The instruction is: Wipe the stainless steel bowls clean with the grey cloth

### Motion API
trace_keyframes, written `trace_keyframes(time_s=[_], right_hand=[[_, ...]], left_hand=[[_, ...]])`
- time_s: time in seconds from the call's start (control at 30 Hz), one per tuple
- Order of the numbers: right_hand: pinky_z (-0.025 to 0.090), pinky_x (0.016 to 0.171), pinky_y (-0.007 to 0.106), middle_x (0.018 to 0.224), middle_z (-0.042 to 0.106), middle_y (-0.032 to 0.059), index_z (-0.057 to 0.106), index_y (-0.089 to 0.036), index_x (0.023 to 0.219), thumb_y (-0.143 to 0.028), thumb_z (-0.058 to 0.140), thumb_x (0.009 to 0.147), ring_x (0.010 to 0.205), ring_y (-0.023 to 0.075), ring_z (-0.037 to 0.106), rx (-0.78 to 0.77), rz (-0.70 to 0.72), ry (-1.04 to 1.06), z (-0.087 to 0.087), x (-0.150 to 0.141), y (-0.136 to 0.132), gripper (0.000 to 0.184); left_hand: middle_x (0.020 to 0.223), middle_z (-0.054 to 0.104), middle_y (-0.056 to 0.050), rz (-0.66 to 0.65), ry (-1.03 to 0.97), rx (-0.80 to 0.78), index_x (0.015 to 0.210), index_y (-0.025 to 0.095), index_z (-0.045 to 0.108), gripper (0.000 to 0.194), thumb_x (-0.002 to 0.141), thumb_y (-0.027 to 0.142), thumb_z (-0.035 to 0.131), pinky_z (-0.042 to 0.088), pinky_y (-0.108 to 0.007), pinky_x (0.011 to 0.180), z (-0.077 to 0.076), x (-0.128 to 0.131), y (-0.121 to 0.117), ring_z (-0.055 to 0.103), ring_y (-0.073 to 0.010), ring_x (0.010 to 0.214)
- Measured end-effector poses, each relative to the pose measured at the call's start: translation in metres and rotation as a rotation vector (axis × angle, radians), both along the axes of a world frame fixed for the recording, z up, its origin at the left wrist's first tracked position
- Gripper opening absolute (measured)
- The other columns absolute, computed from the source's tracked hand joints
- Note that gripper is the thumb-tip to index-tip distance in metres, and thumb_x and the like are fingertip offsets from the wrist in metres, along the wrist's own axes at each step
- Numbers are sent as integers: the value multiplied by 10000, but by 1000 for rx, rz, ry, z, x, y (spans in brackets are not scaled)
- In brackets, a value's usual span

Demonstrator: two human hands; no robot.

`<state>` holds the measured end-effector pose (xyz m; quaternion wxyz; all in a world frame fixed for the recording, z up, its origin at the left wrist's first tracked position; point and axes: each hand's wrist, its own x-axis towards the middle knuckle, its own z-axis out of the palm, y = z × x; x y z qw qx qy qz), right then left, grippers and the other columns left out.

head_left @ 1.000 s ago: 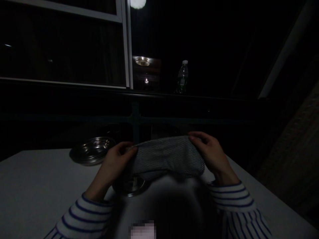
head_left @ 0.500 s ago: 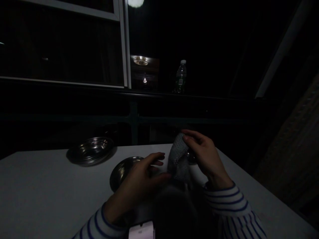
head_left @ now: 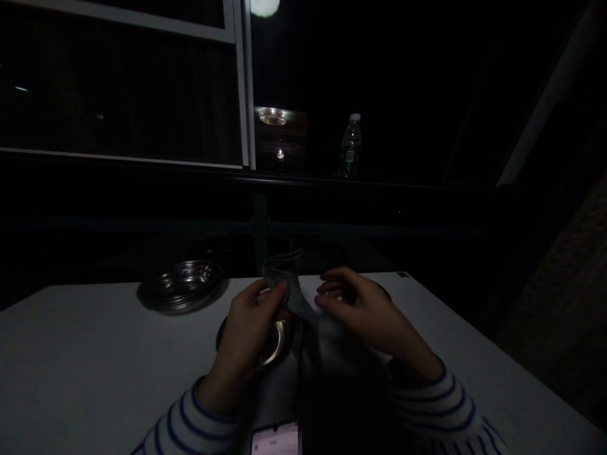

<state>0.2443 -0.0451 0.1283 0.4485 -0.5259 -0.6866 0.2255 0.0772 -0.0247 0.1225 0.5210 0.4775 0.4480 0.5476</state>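
The scene is very dark. My left hand (head_left: 249, 325) pinches the upper corner of a grey woven cloth (head_left: 289, 287), which hangs down over the white table (head_left: 95, 366). Under that hand a steel plate (head_left: 272, 341) lies on the table, partly hidden. My right hand (head_left: 363, 306) hovers just right of the cloth with curled, parted fingers; it touches the lower cloth or not, I cannot tell. Both arms wear white sleeves with blue stripes.
A stack of steel plates (head_left: 183, 287) sits at the table's far left. A phone (head_left: 277, 439) lies at the near edge. Beyond the table runs a dark rail, with a water bottle (head_left: 349, 146) on the sill and window frames behind.
The cloth, spread between both hands a second ago, was bunched in my right hand and is now held by my left hand. My right hand has let go and drawn back slightly.
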Motion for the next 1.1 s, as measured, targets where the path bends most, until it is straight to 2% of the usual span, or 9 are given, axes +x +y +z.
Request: trace_keyframes(time_s=[0.1, 0.2, 0.3, 0.47, 0.57, 0.73, 0.83, 0.93, 1.1], right_hand=[[453, 703, 296, 962, 656, 49, 578, -218, 1038, -404, 649, 697, 858, 187, 611, 24, 17, -228, 0, -12, -8, 395], [445, 701, 273, 920, 673, 32, 607, -218, 1011, -282, 572, 765, 832, 167, 616, 67, 11, -250, -2, -23, -7, 256], [452, 668, 246, 860, 686, 23, 638, -198, 967, -191, 507, 781, 766, 149, 626, 20, 30, -119, -4, -26, 0, 228], [467, 692, 253, 862, 690, 36, 655, -159, 949, -242, 521, 784, 781, 158, 631, -143, 158, 234, -8, -20, 10, 228], [455, 743, 265, 874, 685, 33, 660, -154, 959, -232, 483, 810, 801, 154, 618, -129, 217, 234, -8, -19, 11, 243], [432, 702, 261, 859, 671, 30, 659, -156, 951, -223, 426, 833, 775, 154, 594, -91, 155, 116, -8, -16, 11, 269], [424, 698, 266, 834, 653, 31, 651, -151, 933, -260, 432, 832, 790, 159, 587, -88, 86, 114, -8, -7, 14, 264], [421, 620, 264, 733, 618, 23, 647, -143, 880, -323, 442, 826, 707, 155, 574, -88, 2, 124, -7, 5, 15, 278], [404, 537, 248, 673, 588, 12, 620, -139, 902, -368, 486, 796, 615, 137, 549, -76, -106, 152, -4, 23, 16, 286]], left_hand=[[542, 611, 22, -41, -109, -46, 872, 134, 622, 253, 694, 311, 656, 478, -198, 531, 0, -2, 1, 598, -114, 511], [706, 678, -42, -74, -191, -50, 887, 126, 610, 248, 718, 304, 641, 511, -234, 682, -1, -3, 1, 651, -141, 668], [789, 694, -60, -108, -170, -29, 938, 133, 591, 288, 723, 320, 633, 501, -264, 765, 0, -3, 1, 660, -161, 759], [1012, 670, -89, -183, -30, 35, 1020, 151, 512, 415, 634, 176, 662, 471, -289, 830, -6, 2, -1, 625, -184, 941], [1148, 610, -108, -222, 133, 146, 1086, 169, 487, 537, 584, 152, 680, 457, -319, 864, -15, 6, -3, 582, -209, 1032], [1111, 638, -74, -235, 345, 307, 1089, 176, 576, 392, 697, 193, 587, 411, -335, 929, -21, -1, 1, 566, -212, 1056], [983, 695, -70, -288, 364, 207, 981, 165, 667, 292, 735, 285, 566, 457, -354, 857, -13, -11, 7, 622, -235, 937], [870, 721, -52, -185, 365, 133, 900, 173, 705, 285, 715, 357, 589, 485, -355, 787, -3, -24, 13, 648, -235, 825], [876, 717, -38, 71, 340, 125, 912, 177, 684, 342, 652, 397, 655, 487, -283, 736, 2, -50, 25, 638, -206, 847]])
